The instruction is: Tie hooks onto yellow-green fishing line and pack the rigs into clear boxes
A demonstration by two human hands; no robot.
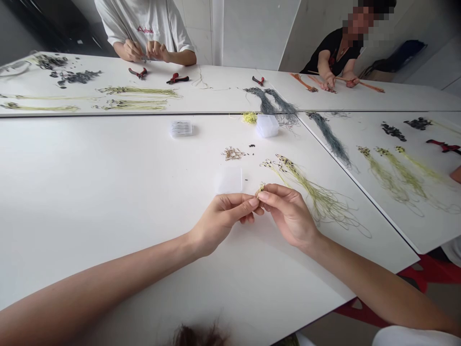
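Note:
My left hand (226, 216) and my right hand (291, 211) meet above the white table, fingertips pinched together. Between them is a small fishing hook (262, 186) with a bit of yellow-green material and a dark spot; its lower part is hidden by my fingers. Just behind my left hand lies a clear plastic lid or tray (229, 179). Beyond it sits a pile of loose bronze-coloured hooks (233, 154), with tiny black pieces (251, 145) close by. To the right, a bundle of yellow-green lines with hooks (306, 185) spreads across the table.
Farther back stand a clear box with contents (181, 128), a stack of clear boxes (267, 126) and a yellow-green heap (249, 117). Grey-blue line bundles (331, 137) cross near the table seams. Two co-workers handle things opposite; red-handled pliers (177, 79) lie there.

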